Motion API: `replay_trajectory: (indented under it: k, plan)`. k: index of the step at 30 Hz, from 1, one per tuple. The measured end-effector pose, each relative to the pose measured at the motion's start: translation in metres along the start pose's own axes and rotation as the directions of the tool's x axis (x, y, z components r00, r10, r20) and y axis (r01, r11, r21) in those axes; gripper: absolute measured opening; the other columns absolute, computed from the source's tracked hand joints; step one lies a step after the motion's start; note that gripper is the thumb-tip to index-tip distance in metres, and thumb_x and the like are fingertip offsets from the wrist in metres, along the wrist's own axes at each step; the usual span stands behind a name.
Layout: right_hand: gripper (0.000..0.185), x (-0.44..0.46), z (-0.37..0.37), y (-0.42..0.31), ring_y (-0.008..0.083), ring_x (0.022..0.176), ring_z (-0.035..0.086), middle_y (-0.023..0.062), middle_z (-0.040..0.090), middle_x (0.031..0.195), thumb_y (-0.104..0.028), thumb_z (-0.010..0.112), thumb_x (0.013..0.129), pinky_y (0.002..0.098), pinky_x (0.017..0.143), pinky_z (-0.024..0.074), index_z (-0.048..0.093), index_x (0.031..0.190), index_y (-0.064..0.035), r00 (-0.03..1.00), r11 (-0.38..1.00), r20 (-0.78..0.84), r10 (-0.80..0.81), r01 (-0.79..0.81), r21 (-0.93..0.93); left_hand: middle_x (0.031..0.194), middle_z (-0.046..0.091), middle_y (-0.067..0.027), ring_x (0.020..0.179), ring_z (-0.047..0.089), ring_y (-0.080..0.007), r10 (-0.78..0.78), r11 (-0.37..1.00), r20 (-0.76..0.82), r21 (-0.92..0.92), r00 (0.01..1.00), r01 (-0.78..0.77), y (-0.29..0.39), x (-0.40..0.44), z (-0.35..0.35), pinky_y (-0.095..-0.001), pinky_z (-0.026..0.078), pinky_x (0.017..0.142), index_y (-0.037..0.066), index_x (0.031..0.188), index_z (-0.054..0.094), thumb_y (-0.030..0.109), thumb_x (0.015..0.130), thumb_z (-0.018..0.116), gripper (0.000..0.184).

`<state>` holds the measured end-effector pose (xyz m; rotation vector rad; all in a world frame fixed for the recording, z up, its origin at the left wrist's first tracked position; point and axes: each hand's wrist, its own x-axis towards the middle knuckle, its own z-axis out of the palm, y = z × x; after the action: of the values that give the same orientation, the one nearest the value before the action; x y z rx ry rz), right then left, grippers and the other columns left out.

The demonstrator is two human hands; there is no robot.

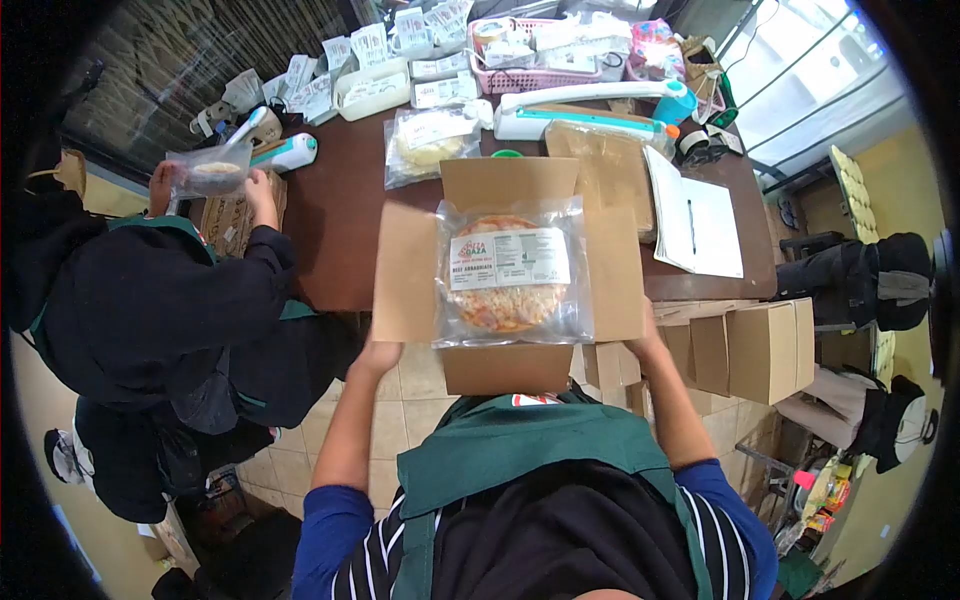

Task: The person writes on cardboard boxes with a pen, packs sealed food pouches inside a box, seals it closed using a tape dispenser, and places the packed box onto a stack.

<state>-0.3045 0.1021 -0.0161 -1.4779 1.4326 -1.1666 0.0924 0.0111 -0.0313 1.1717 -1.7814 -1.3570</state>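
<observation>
An open cardboard box with its flaps spread is held before my chest, at the front edge of the table. My left hand grips its left side and my right hand its right side; most of the fingers are hidden behind the cardboard. On top of the box, between the flaps, lies a pizza sealed in a clear plastic bag, with a white printed label facing up.
A co-worker at the left holds a clear bag with something round in it. The brown table bears a bagged pizza base, a long white-and-teal bag sealer, an open notebook and a pink basket. Cardboard boxes stand at right.
</observation>
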Motion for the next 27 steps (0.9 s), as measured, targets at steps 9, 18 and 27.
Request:
replay_trajectory:
  k: [9,18,27]
  plan:
    - [0.048,0.041,0.057,-0.087,0.0447,0.130,0.029,0.0129,0.031,0.146,-0.032,0.056,0.088,0.0525,0.107,0.0229,0.047,0.135,-0.0264,0.966,0.687,0.251,-0.056,0.220,-0.692,0.152,0.010,-0.0215,0.141,0.006,-0.0397,0.137,0.657,0.253,0.700,0.958,-0.279,0.112,0.056,0.082,-0.0499,0.009,0.113,0.010,0.146,0.022,0.045,0.092,0.043,0.068]
    - [0.058,0.170,-0.007,-0.054,0.0186,0.094,0.059,0.0145,0.061,0.107,-0.047,0.036,0.097,0.0321,0.088,0.0451,0.061,0.106,0.0051,0.956,0.833,0.126,0.263,-0.291,0.470,0.150,0.016,-0.0235,0.138,0.012,-0.0436,-0.032,0.590,0.128,0.803,0.991,-0.085,0.132,0.064,0.097,-0.0552,0.009,0.112,0.010,0.144,0.026,0.047,0.088,0.046,0.070]
    - [0.024,0.184,0.038,-0.090,0.0199,0.081,0.062,0.0081,0.066,0.081,-0.025,0.061,0.089,0.0319,0.086,0.0440,0.068,0.088,-0.0023,0.743,0.954,0.665,0.078,0.138,-0.267,0.135,0.041,-0.0215,0.122,0.042,-0.0367,0.093,0.690,0.018,0.720,0.996,-0.078,0.127,0.053,0.101,-0.0534,0.031,0.100,0.005,0.127,0.049,0.040,0.085,0.057,0.055]
